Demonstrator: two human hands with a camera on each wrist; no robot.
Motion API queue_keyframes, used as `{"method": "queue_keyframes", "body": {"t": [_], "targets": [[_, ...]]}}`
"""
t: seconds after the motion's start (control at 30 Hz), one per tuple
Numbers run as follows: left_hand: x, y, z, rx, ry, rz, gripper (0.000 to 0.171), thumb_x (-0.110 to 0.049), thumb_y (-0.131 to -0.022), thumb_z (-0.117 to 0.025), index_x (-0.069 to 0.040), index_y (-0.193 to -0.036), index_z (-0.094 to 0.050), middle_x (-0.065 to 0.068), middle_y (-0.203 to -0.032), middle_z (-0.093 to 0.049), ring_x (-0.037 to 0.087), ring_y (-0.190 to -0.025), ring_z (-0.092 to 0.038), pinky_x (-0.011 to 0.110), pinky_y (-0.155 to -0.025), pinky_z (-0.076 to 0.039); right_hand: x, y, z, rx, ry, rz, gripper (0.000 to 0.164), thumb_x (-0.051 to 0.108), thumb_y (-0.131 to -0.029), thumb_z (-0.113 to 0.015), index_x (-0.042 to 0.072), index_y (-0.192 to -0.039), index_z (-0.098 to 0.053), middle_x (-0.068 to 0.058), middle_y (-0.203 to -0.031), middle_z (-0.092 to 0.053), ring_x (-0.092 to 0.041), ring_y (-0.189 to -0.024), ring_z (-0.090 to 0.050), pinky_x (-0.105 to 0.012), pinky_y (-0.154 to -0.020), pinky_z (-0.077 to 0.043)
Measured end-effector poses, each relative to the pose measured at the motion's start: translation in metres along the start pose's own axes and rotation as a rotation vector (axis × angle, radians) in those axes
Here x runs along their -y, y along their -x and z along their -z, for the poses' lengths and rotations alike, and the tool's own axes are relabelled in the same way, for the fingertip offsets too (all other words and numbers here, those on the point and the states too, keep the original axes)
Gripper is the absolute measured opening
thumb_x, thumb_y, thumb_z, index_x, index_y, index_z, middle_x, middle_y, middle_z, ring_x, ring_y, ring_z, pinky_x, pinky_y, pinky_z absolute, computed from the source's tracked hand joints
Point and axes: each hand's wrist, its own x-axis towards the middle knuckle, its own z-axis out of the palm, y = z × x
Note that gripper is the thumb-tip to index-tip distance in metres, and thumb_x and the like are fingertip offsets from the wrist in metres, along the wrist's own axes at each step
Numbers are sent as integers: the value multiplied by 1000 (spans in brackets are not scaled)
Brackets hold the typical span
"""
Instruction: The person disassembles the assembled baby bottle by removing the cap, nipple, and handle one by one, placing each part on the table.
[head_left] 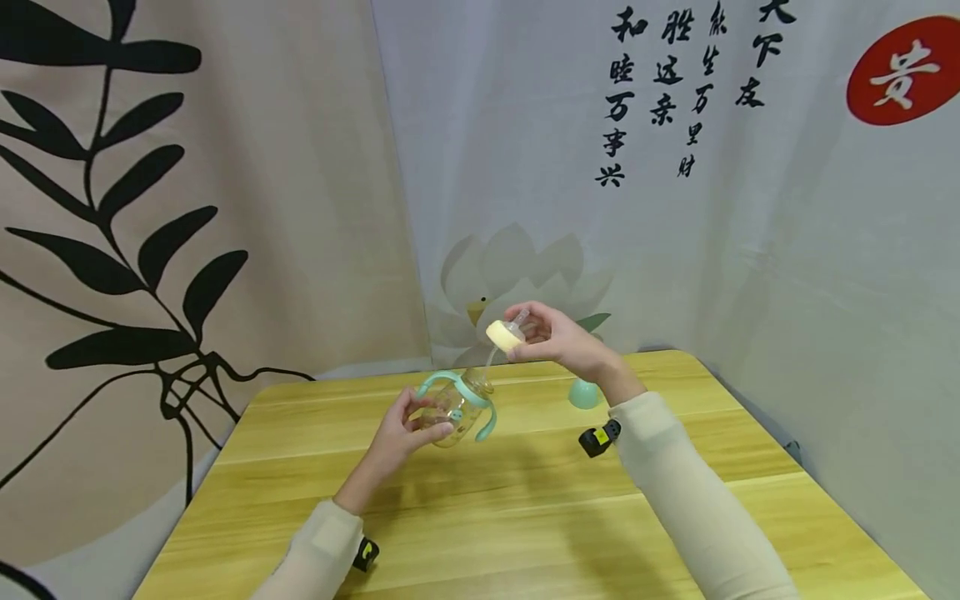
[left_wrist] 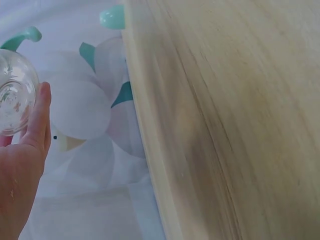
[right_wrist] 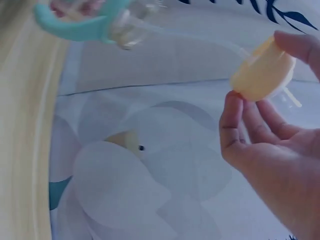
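Note:
In the head view my left hand (head_left: 408, 433) grips a clear baby bottle (head_left: 454, 407) with mint-green handles, tilted above the table. The bottle's round base (left_wrist: 15, 95) shows in the left wrist view, the left hand (left_wrist: 27, 155) around it. My right hand (head_left: 562, 337) pinches a cream-yellow bottle collar (head_left: 504, 335) with a clear spout, up and to the right of the bottle. A thin straw (right_wrist: 200, 39) runs from the collar (right_wrist: 265, 70) to the bottle's open neck (right_wrist: 131, 27) in the right wrist view; how far its end reaches inside is hard to tell.
A mint-green domed cap (head_left: 583, 394) stands on the wooden table (head_left: 487, 517) beyond the right wrist. Printed curtains (head_left: 517, 208) hang behind the table's back edge. Small black cameras (head_left: 597, 439) are strapped to both wrists.

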Motion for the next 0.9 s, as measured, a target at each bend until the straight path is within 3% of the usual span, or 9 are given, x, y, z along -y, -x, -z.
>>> {"method": "queue_keyframes", "body": {"t": [0.17, 0.27, 0.4, 0.53, 0.73, 0.9], "targets": [[0, 1, -1, -1, 3, 13, 48, -14, -94, -82, -2, -111, -39, 19, -136, -48, 28, -106, -67, 32, -80, -62, 13, 10, 20, -29, -81, 78, 55, 3, -95, -72, 2, -145, -49, -12, -129, -56, -27, -115, -57, -34, -95, -57], [-1, 1, -1, 13, 7, 16, 47, -13, -94, -81, -1, -112, -39, 19, -137, -48, 29, -108, -67, 32, -82, -62, 17, 18, 34, -8, -42, 66, 49, 2, -96, -70, 1, -141, -52, -12, -126, -58, -26, -114, -57, -31, -95, -56], [-3, 1, -1, 35, -4, 6, 48, -13, -94, -81, 1, -112, -39, 20, -137, -48, 29, -108, -66, 32, -82, -62, 12, 28, 54, 102, 173, -30, 41, 14, -95, -75, 3, -132, -60, -13, -117, -64, -29, -107, -60, -36, -92, -55], [-5, 1, 0, 33, -12, -8, 47, -15, -94, -81, 0, -112, -40, 20, -136, -48, 29, -108, -66, 32, -81, -62, -8, 34, 59, 245, 319, -155, 38, 26, -93, -79, 7, -122, -65, -9, -112, -66, -28, -103, -63, -40, -91, -52], [-3, 4, -2, 106, 13, -30, 47, -6, -94, -79, 5, -114, -38, 27, -139, -55, 30, -111, -69, 34, -84, -64, -41, 38, 50, 427, 313, -320, 34, 27, -92, -79, 8, -117, -64, -4, -109, -62, -22, -99, -61, -37, -88, -50], [-3, 6, -6, 124, 31, -22, 47, -7, -94, -80, 4, -117, -39, 25, -137, -54, 30, -111, -69, 35, -84, -64, -62, 32, 49, 485, 333, -408, 33, 29, -94, -77, 10, -118, -65, -4, -114, -62, -23, -102, -56, -35, -83, -47]]}}
